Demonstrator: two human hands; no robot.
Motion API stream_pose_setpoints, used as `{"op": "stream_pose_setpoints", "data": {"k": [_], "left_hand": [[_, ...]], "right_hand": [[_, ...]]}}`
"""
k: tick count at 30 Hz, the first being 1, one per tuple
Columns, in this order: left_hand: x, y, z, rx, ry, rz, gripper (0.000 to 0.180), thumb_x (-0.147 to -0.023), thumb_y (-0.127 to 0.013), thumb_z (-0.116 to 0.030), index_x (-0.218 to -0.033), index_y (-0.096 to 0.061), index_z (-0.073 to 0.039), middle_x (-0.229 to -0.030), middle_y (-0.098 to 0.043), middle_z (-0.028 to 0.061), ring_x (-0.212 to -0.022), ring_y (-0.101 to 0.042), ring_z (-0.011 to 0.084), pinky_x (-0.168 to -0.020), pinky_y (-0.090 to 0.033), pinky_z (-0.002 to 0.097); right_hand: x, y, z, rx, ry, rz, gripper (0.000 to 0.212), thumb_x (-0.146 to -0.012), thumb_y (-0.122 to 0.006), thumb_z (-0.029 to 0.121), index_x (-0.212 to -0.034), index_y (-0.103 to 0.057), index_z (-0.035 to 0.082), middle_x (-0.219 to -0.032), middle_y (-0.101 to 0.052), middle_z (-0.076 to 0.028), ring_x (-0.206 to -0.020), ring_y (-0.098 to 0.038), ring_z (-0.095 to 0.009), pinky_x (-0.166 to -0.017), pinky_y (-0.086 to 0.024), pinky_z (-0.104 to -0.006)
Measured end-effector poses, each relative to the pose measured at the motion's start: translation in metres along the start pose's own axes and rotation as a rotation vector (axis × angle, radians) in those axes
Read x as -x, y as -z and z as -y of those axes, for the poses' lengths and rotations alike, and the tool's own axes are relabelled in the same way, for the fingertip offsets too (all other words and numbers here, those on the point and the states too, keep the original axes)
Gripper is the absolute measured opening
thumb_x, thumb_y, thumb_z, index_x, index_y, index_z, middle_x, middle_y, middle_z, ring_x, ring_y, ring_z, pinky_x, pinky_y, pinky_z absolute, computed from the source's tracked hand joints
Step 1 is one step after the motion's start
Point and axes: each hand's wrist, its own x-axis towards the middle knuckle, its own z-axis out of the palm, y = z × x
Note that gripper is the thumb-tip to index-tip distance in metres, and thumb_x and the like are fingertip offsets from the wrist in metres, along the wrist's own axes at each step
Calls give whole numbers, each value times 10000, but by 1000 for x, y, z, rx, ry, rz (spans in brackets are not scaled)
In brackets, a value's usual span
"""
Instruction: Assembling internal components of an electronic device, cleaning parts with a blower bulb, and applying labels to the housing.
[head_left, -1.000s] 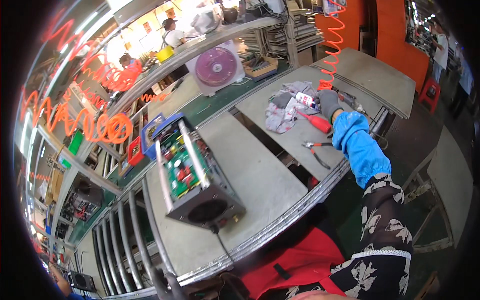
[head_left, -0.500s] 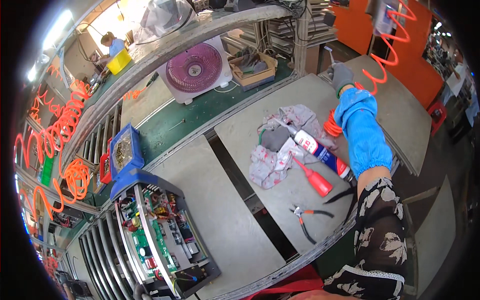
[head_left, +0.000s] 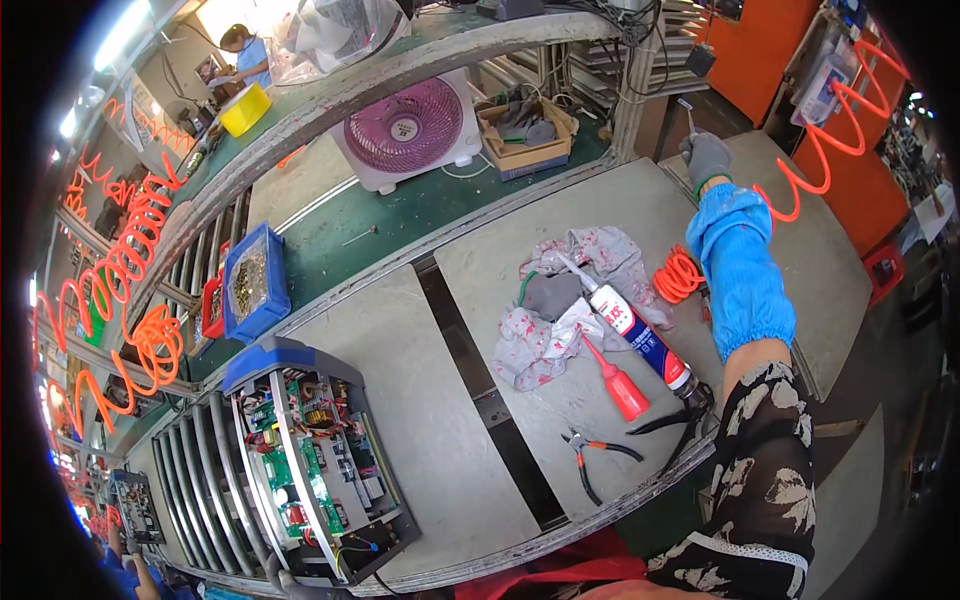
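Observation:
My right hand (head_left: 706,157), in a grey glove and blue sleeve cover, reaches to the far right. Its fingers are closed round a thin stick-like tool (head_left: 687,112) with a small pale head, standing up from the fist. Of my left hand (head_left: 287,580) only a bit of grey glove shows, at the lower edge of an open electronic unit (head_left: 306,455); its fingers are mostly hidden. Green circuit boards and wires fill that unit, which has a blue-edged end panel. Nearer my right forearm lie a sealant tube (head_left: 640,332), a red squeeze bottle (head_left: 622,388) and orange-handled cutting pliers (head_left: 590,455).
A stained rag (head_left: 603,258) lies behind the tube. An orange coiled hose (head_left: 680,276) rests by my sleeve; another coil hangs at right. Metal rollers (head_left: 205,490) flank the unit. Behind stand a blue screw bin (head_left: 284,290), a purple fan (head_left: 410,128) and a cardboard box (head_left: 525,150).
The whole view has shifted slightly, so the fan and my right hand sit further right. My right hand still grips the thin tool, and the unit stays at lower left.

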Motion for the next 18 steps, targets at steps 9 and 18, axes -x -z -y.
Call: {"op": "stream_pose_setpoints", "data": {"k": [9, 18], "left_hand": [[-9, 33, 29, 155, 236, 122, 383, -919, -465, -252, -1147, -571, 37, -1069, -592, 131, -1007, -561, 226, -859, -472, 367], [-10, 23, 5, 75, 37, 244, 286, -925, -430, -191, -992, -616, 17, -890, -563, 58, -839, -490, 142, -789, -411, 308]], "right_hand": [[0, 23, -27, 1117, 1083, 37, 220, -915, -541, 159, -785, -697, 75, -735, -621, -49, -638, -559, -128, -591, -442, -323], [127, -9, -90, -81, 68, 462, 143, -960, -573, 145, -1013, -696, 98, -773, -580, 32, -644, -531, -83, -558, -431, -240]]}}
